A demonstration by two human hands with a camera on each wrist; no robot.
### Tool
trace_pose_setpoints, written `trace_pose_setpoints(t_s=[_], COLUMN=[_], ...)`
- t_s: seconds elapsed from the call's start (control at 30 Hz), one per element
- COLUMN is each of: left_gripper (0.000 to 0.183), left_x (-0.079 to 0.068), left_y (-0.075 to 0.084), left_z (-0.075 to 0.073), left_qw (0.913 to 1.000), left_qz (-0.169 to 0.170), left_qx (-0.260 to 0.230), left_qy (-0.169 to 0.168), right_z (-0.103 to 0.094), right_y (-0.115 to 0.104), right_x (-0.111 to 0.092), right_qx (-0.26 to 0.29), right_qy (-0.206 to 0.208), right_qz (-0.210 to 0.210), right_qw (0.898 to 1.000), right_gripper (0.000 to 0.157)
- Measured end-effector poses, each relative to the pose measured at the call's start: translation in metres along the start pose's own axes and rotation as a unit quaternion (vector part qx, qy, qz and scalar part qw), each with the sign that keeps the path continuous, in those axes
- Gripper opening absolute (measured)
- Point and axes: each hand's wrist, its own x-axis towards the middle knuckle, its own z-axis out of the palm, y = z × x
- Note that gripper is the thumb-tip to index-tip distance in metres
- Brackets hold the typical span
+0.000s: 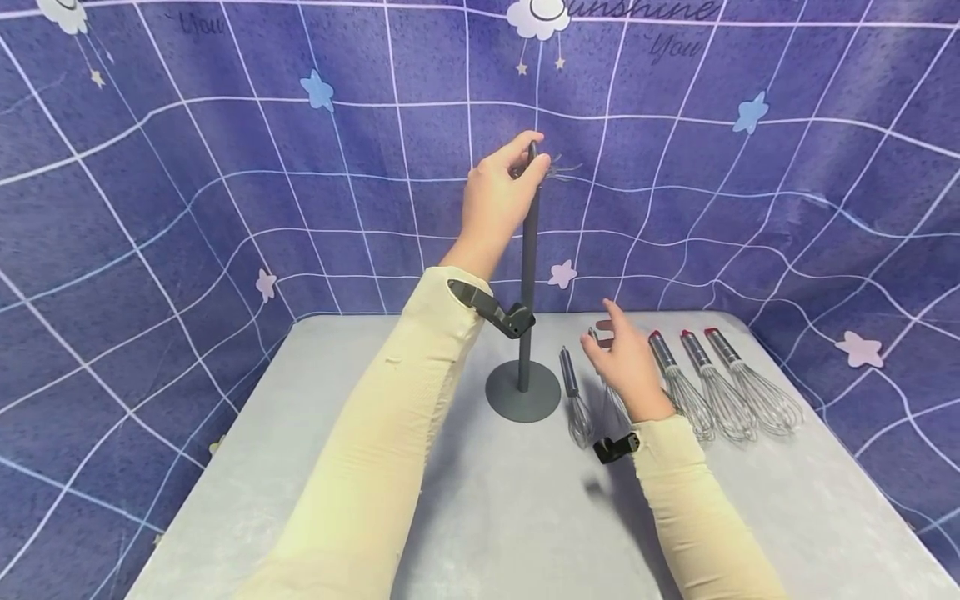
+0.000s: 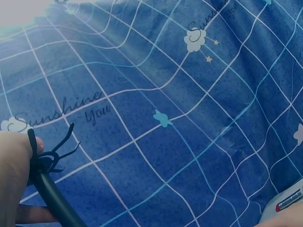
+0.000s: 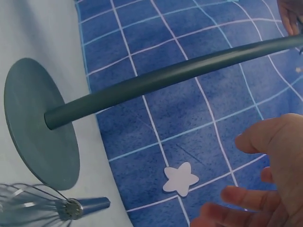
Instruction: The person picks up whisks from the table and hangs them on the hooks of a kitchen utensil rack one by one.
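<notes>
My left hand (image 1: 498, 187) grips the top of a dark grey upright stand (image 1: 529, 250), thumb and fingers on either side of the pole. Thin curved hooks (image 2: 43, 163) spread from its top in the left wrist view. The stand's round base (image 1: 523, 404) sits flat on the table. My right hand (image 1: 628, 362) hovers over the whisks with fingers spread and nothing in them. A small whisk (image 1: 572, 383) lies just right of the base. Another whisk (image 1: 617, 408) is partly hidden under the right hand.
Three larger whisks with red-tipped handles, one a whisk (image 1: 731, 342) at the far right, lie in a row right of my right hand. Purple-blue cloth (image 1: 360, 208) with grid lines and stars hangs behind and beside the grey-white table (image 1: 315, 400).
</notes>
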Motion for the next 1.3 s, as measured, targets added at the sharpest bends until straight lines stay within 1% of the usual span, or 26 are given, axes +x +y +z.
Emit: trace_pose_setpoints(t_s=[0.17, 0.3, 0.47, 0.73, 0.93, 1.13, 1.3], left_gripper=[0.033, 0.032, 0.032, 0.033, 0.033, 0.034, 0.034], left_x=[0.000, -0.001, -0.001, -0.001, -0.001, -0.001, -0.003], left_y=[-0.001, 0.000, 0.002, 0.002, 0.001, 0.003, 0.002], left_z=[0.000, 0.001, 0.000, -0.001, -0.001, 0.000, -0.001], left_qw=[1.0000, 1.0000, 0.9999, 1.0000, 0.9998, 0.9999, 0.9999], left_qz=[-0.002, 0.000, 0.000, -0.008, -0.017, -0.011, -0.010], left_qx=[0.002, 0.005, 0.010, -0.004, 0.002, 0.008, 0.002], left_qy=[-0.002, -0.002, -0.005, -0.002, -0.004, -0.006, 0.000], right_z=[0.008, 0.013, 0.019, 0.024, 0.030, 0.036, 0.043], right_y=[0.005, 0.008, 0.011, 0.014, 0.018, 0.015, 0.016], right_x=[-0.003, -0.006, -0.009, -0.013, -0.014, -0.016, -0.018], right_qx=[0.016, 0.027, 0.029, 0.015, -0.001, -0.013, -0.030], right_qy=[0.007, 0.000, -0.008, -0.016, -0.028, -0.050, -0.060], right_qz=[0.018, 0.037, 0.046, 0.046, 0.051, 0.066, 0.066], right_qw=[1.000, 0.999, 0.998, 0.999, 0.998, 0.996, 0.996], right_gripper=[0.073, 0.074, 0.074, 0.076, 0.076, 0.077, 0.077])
